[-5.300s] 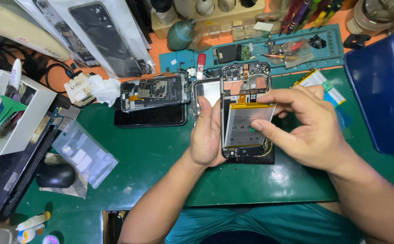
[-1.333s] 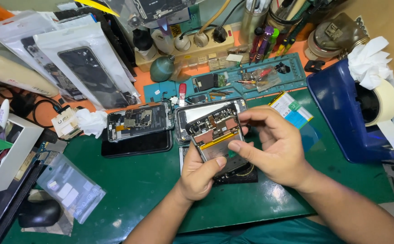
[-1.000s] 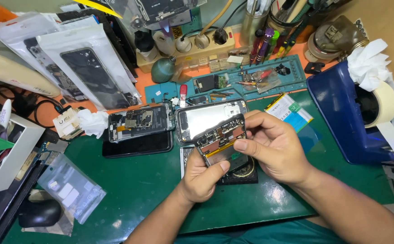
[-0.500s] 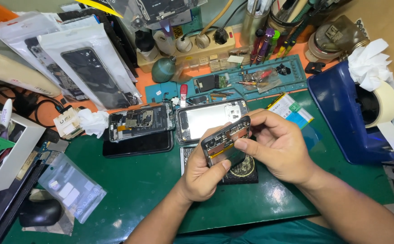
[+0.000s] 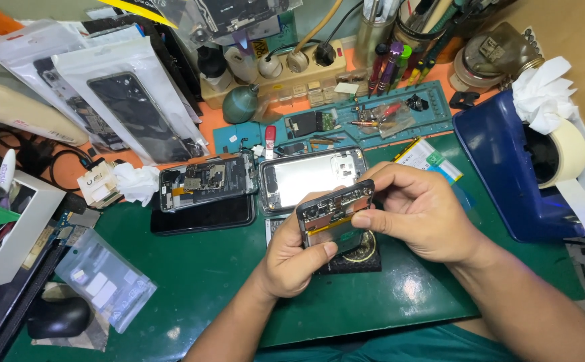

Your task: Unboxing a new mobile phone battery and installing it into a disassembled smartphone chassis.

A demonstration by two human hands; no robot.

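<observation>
I hold an opened phone body (image 5: pixel 336 214), back cover off, circuit board and yellow flex showing, tilted above the green mat (image 5: pixel 198 268). My left hand (image 5: pixel 292 258) grips its lower edge, thumb on its face. My right hand (image 5: pixel 420 211) pinches its right end from above. Under it lies a dark phone part with a round coil (image 5: pixel 359 255). Just behind, a phone frame with a silvery inner plate (image 5: pixel 312 175) lies flat. To the left, another open phone (image 5: pixel 205 181) rests on a black screen panel (image 5: pixel 202 216).
Bagged phone screens (image 5: pixel 125 114) lean at the back left. A blue parts tray with tools (image 5: pixel 373 121) and a power strip (image 5: pixel 285 70) sit behind. A blue box with tape roll and tissue (image 5: pixel 540 154) stands right. A white box (image 5: pixel 4 234), plastic bag (image 5: pixel 104 285) and mouse (image 5: pixel 57 318) lie left.
The phone body in my hands has tipped from upright to lying sideways and lower. The frame with the silvery plate now lies flat on the mat behind it.
</observation>
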